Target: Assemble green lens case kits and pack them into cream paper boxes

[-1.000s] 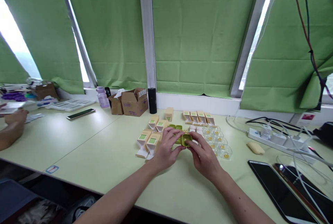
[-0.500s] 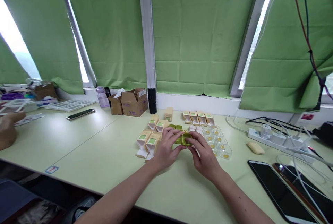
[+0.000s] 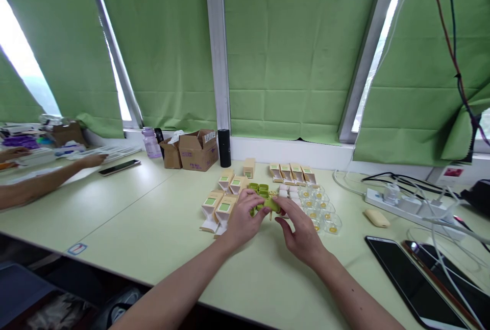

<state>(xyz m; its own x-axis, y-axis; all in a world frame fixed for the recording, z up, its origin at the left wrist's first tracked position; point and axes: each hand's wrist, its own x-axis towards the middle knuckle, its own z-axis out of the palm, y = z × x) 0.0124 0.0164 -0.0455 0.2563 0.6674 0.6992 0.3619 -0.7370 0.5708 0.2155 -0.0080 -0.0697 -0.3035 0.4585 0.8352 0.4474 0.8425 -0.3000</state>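
Observation:
A small green square cup (image 3: 271, 204) is tipped on its side between my two hands, above the table. My left hand (image 3: 245, 220) pinches it with thumb and fingers. Against its right end are the fingertips of my right hand (image 3: 300, 228), fingers curled, the thumb hanging a little lower. A tiny yellowish piece (image 3: 271, 215) shows just below the cup. Behind my hands stand several more green cups (image 3: 263, 187), small yellowish bits (image 3: 272, 193) and pale pink blocks (image 3: 293, 189). To the right are clear cups with yellow centres (image 3: 333, 229).
Open cardboard packets (image 3: 225, 207) stand left of my hands, more packets (image 3: 291, 172) behind. A carton (image 3: 197, 154) and a black cylinder (image 3: 224, 148) are at the back. Right lie phones (image 3: 409, 279) and a power strip (image 3: 409, 207). Another person's arm (image 3: 49, 184) reaches in at left.
The green cup has turned from showing its open top to lying tipped over in my hands. At left, the other person's arm has stretched toward the white tray.

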